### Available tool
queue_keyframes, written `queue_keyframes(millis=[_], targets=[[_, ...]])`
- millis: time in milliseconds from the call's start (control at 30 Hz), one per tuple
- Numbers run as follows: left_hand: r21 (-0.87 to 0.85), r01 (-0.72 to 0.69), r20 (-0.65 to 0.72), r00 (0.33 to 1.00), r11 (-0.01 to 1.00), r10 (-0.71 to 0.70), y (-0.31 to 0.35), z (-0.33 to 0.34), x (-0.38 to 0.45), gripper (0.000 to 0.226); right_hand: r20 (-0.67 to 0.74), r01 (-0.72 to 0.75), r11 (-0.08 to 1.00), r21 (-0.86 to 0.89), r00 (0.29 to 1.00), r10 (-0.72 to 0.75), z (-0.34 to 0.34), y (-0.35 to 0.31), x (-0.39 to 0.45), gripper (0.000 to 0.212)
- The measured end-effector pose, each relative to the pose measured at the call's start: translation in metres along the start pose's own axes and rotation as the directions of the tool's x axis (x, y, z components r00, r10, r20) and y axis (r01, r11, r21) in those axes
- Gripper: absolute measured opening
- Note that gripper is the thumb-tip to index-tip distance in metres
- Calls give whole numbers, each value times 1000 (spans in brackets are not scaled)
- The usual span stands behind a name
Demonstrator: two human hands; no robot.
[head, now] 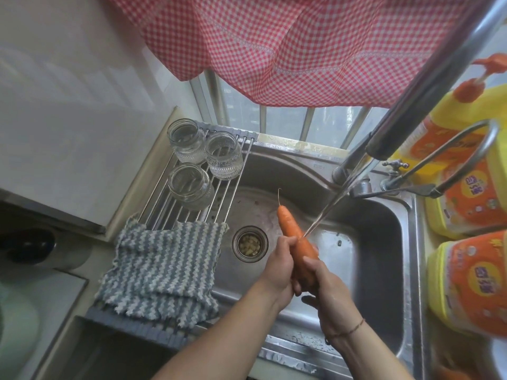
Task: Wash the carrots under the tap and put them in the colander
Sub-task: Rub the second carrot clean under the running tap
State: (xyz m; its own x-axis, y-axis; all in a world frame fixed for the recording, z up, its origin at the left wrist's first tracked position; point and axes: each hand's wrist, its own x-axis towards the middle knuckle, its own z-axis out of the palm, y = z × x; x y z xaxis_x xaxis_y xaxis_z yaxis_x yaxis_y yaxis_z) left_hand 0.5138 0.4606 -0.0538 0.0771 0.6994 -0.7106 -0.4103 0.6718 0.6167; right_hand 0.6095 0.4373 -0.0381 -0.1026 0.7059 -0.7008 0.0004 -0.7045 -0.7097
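Note:
A long orange carrot (291, 227) is held over the steel sink (365, 259), its thin tip pointing away from me. My left hand (279, 270) grips its middle from the left. My right hand (327, 292) grips its thick end from the right. A thin stream of water (327, 208) runs from the tap (354, 163) and lands on the carrot just above my left hand's fingers. No colander is in view.
A roll-up rack (227, 193) spans the sink's left side with three glass jars (189, 185) and a striped cloth (164, 267). The drain strainer (249, 244) sits left of my hands. Yellow detergent bottles (472, 281) stand at the right. A checked curtain (301, 45) hangs above.

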Motion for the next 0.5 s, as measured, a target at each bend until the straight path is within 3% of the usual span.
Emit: queue_keyframes(millis=[100, 267, 500], targets=[[46, -6, 8, 1000, 999, 6, 1, -2, -2, 44, 17, -21, 999, 44, 1000, 20, 0, -1, -3, 38], [62, -50, 138, 990, 997, 41, -1, -11, -10, 16, 29, -31, 995, 99, 999, 29, -3, -6, -9, 42], [48, -1, 3, 1000, 999, 1, 11, -6, -14, 47, -44, 15, 1000, -10, 999, -15, 17, -6, -22, 44]])
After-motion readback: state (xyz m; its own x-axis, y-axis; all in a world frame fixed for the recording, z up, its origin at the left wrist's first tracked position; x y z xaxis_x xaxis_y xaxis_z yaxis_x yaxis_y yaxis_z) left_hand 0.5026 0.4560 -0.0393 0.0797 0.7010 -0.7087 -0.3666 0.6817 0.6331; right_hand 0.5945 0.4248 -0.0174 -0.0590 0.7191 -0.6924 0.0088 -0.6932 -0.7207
